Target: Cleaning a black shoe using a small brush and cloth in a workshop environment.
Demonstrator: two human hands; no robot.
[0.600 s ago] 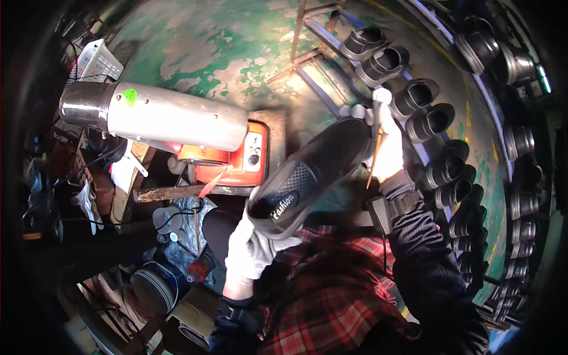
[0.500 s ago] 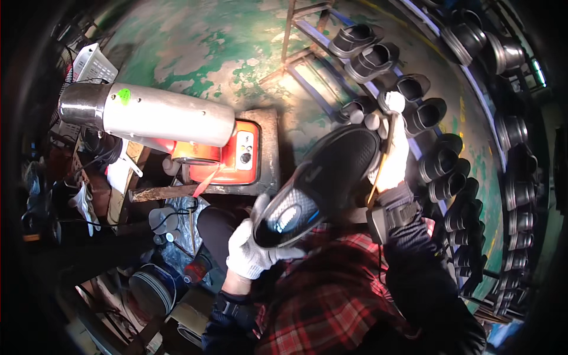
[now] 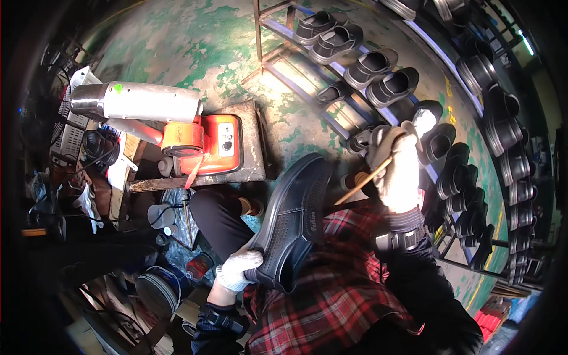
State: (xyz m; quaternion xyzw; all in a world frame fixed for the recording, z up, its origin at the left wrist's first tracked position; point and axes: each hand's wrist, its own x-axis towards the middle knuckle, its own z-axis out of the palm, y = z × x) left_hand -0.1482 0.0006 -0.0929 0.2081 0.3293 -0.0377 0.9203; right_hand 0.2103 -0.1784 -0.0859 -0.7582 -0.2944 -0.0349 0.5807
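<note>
My left hand (image 3: 239, 268), in a white knit glove, grips a black slip-on shoe (image 3: 290, 222) by its heel end. The shoe stands tilted over my lap, toe pointing away, with its perforated side up and the opening low on the right. Off to the right of the shoe and apart from it, my right hand (image 3: 395, 168), also in a white glove, is closed round a thin wooden stick (image 3: 364, 182). A bright white wad (image 3: 424, 121) shows by its fingertips; whether it belongs to the stick I cannot tell.
An orange heater-like machine (image 3: 219, 145) with a silver barrel (image 3: 154, 100) sits on a worn stand at left. Racks of black shoes (image 3: 393, 87) line the right. Below the stand are a bucket (image 3: 155, 293), a red bottle (image 3: 198, 266) and plastic sheeting.
The shoe has turned from showing its opening to showing its side, and its toe has swung left. My right hand has drawn away from the toe. The whole view has shifted.
</note>
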